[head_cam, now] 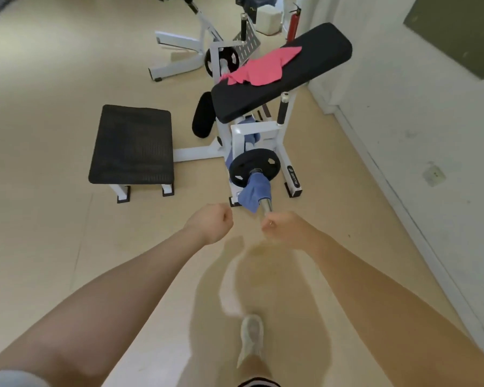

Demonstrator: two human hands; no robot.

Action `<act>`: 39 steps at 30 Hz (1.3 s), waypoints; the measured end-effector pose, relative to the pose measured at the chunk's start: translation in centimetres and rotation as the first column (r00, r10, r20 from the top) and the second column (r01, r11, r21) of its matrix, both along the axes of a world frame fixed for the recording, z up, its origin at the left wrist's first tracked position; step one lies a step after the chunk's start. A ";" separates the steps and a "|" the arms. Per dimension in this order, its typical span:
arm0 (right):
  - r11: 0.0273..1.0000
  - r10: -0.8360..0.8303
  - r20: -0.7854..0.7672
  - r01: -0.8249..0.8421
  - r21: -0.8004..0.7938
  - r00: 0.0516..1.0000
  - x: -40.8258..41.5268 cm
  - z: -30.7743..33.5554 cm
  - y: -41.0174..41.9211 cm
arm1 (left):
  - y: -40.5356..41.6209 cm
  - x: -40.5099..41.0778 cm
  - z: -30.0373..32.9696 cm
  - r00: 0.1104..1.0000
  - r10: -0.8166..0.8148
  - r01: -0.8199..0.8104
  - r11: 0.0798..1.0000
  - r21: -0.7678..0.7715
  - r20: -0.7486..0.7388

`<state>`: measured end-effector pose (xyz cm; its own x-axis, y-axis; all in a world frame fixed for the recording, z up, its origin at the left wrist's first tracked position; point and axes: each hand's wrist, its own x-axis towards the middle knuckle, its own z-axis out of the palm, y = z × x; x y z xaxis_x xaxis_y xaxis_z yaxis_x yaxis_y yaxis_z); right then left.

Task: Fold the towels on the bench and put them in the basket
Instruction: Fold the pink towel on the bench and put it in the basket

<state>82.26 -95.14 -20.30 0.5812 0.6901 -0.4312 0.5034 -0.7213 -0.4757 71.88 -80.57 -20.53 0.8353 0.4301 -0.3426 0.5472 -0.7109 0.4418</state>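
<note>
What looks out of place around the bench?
Two things: a crumpled pink towel lies unfolded across the tilted black bench pad, and a blue towel hangs off the steel bar by the black weight plate. No basket is visible.

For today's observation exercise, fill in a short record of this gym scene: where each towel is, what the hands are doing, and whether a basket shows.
pink towel: unfolded, lying crumpled on the black bench pad
blue towel: draped over the metal bar in front of the weight plate
left hand: fist closed, holding nothing
right hand: fist closed, holding nothing, just short of the bar's end
basket: none in view
black seat: on the floor to the left, nothing on it
</note>
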 end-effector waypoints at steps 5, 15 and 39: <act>0.988 0.107 0.052 -0.100 -0.122 0.993 9.3 0.5 7.1 | 7.5 7.2 0.4 0.997 -0.038 0.035 0.999 0.038 0.073; 0.992 0.124 0.182 -0.115 -0.055 0.975 28.4 4.0 24.3 | 25.6 23.6 2.5 0.986 0.155 -0.145 0.977 -0.154 0.057; 0.976 -0.194 0.185 0.209 -0.066 0.963 61.3 -6.9 62.3 | 66.0 61.3 -1.5 0.994 -0.052 0.079 0.946 -0.314 0.094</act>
<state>143.52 -32.87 -27.20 0.7766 0.5168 -0.3603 0.4144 -0.8498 -0.3257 133.17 -14.58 -22.05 0.8891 0.2540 -0.3807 0.4561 -0.5596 0.6920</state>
